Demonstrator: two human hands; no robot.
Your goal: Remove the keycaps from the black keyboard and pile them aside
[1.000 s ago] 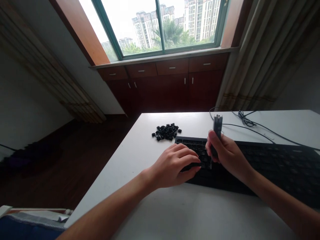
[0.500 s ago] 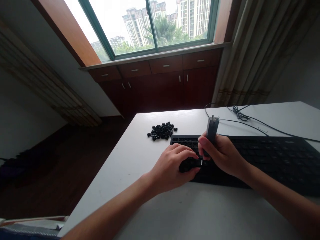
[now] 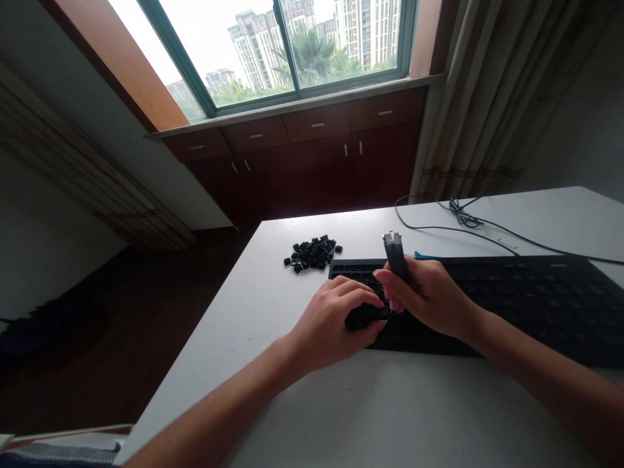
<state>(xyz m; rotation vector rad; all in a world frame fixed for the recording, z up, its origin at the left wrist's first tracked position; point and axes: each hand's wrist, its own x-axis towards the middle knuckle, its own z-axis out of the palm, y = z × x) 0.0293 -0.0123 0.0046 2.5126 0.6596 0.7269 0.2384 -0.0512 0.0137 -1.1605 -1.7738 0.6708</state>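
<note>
Black keyboard (image 3: 511, 305), right hand (image 3: 429, 299) clenching dark keycap puller (image 3: 396, 255), left hand (image 3: 331, 325) curled over keys (image 3: 363, 268)

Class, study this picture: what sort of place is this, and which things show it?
Probably a room in a home, used as a small study: a white desk with a computer keyboard, wooden drawers beneath the window, long curtains, and apartment towers outside.

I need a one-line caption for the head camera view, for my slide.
Left hand on a black keyboard, right hand gripping a dark tool, black keycaps piled nearby.
</note>
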